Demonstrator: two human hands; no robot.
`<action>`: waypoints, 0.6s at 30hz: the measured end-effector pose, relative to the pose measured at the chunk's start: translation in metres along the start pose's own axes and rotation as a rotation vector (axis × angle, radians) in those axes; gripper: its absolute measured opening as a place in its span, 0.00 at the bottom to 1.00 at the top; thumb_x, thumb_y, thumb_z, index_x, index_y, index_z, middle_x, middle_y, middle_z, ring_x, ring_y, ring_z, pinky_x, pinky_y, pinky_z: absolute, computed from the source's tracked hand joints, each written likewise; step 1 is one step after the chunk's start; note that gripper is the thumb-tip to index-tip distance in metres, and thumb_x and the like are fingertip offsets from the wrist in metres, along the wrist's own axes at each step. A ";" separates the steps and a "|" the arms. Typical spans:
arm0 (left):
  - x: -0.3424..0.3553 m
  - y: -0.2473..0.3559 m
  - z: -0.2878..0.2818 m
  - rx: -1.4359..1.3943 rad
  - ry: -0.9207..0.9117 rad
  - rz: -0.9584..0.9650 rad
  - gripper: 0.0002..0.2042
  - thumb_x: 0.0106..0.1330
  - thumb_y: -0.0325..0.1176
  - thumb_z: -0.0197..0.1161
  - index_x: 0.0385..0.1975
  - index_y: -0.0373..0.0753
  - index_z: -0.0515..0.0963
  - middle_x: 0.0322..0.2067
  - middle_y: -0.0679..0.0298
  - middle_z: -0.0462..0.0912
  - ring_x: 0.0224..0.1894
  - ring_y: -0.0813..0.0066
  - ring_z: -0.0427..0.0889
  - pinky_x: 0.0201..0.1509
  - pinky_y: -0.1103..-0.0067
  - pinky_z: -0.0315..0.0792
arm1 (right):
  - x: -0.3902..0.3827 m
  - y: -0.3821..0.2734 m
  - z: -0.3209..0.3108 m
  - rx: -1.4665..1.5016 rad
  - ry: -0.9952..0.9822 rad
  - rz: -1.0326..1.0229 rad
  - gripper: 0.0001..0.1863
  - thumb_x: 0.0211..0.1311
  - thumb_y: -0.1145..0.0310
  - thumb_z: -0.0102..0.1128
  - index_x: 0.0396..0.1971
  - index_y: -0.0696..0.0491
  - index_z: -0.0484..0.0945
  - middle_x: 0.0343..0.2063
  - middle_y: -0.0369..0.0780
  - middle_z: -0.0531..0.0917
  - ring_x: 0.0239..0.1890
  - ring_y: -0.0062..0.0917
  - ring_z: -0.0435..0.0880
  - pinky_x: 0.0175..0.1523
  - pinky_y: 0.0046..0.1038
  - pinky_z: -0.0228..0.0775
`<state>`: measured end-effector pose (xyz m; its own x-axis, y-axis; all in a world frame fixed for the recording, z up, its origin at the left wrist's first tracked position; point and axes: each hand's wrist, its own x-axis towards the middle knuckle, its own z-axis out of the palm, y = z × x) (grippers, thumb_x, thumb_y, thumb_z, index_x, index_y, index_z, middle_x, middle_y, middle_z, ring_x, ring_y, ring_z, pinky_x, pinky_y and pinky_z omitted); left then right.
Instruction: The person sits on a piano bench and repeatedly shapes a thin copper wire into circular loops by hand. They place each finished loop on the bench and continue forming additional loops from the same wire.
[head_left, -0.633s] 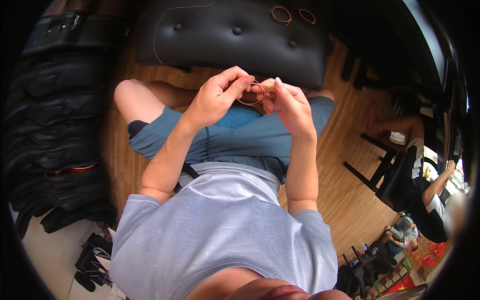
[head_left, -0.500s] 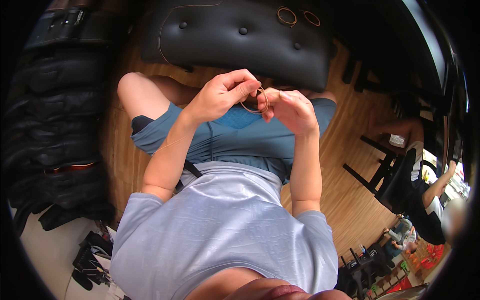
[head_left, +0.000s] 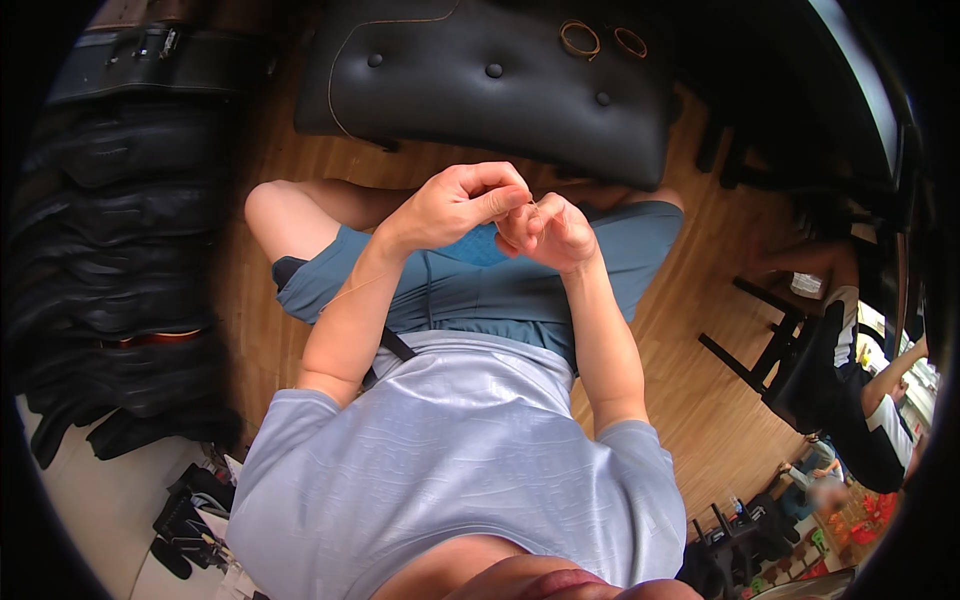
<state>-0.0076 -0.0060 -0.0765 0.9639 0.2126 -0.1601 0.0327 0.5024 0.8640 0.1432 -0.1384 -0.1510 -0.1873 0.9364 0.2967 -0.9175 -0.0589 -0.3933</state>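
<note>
My left hand [head_left: 458, 205] is closed in a pinch on a thin tan cord [head_left: 534, 208]. My right hand [head_left: 550, 230] has its fingers curled round the same cord, touching the left fingertips; most of the coil is hidden between them. A fine strand [head_left: 343, 292] runs back along my left forearm. Both hands are over my crossed legs in blue shorts [head_left: 460, 290]. Beyond them stands a black padded bench [head_left: 450, 110] bearing two tan coils, one [head_left: 564, 38] left of the other [head_left: 617, 38], plus a long loose strand [head_left: 372, 22].
Black soft cases [head_left: 130, 220] lie stacked in a row at left. Glossy black furniture [head_left: 850, 120] is at upper right. A person in dark clothes [head_left: 835, 400] sits by a black stool [head_left: 760, 355] at right. Another person [head_left: 805, 475] is farther back at lower right.
My hands have lowered slightly and drawn closer together, the right turning inward, so the coil between them is now mostly hidden. The bench appears slightly farther right in the picture.
</note>
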 end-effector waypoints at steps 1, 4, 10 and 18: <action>0.000 0.000 0.001 0.019 0.011 -0.006 0.10 0.77 0.34 0.57 0.39 0.33 0.78 0.30 0.66 0.83 0.34 0.81 0.81 0.42 0.80 0.79 | 0.000 0.001 -0.001 0.030 -0.001 0.004 0.20 0.69 0.48 0.62 0.44 0.50 0.87 0.31 0.35 0.79 0.36 0.25 0.71 0.43 0.31 0.65; 0.002 0.004 0.003 0.104 0.048 -0.024 0.10 0.78 0.33 0.55 0.38 0.33 0.76 0.29 0.64 0.81 0.33 0.79 0.81 0.40 0.80 0.78 | 0.006 0.001 -0.003 0.067 0.016 0.022 0.17 0.68 0.51 0.64 0.40 0.51 0.87 0.30 0.34 0.79 0.35 0.24 0.71 0.42 0.31 0.66; 0.007 -0.006 0.005 0.189 0.259 0.015 0.11 0.77 0.35 0.56 0.41 0.33 0.77 0.30 0.65 0.82 0.31 0.83 0.79 0.37 0.83 0.77 | 0.004 -0.014 0.012 -0.422 0.462 0.093 0.10 0.60 0.65 0.74 0.33 0.57 0.87 0.26 0.36 0.82 0.30 0.21 0.77 0.37 0.25 0.70; 0.027 -0.018 0.009 0.306 0.538 -0.038 0.10 0.76 0.36 0.58 0.40 0.34 0.78 0.21 0.73 0.74 0.23 0.90 0.66 0.26 0.86 0.61 | 0.020 -0.006 0.035 -0.818 1.052 -0.132 0.11 0.67 0.72 0.65 0.45 0.61 0.85 0.34 0.39 0.89 0.34 0.19 0.88 0.30 0.15 0.72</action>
<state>0.0201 -0.0172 -0.0920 0.6948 0.6322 -0.3428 0.2157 0.2715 0.9380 0.1326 -0.1314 -0.1120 0.5821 0.7602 -0.2886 -0.3664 -0.0716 -0.9277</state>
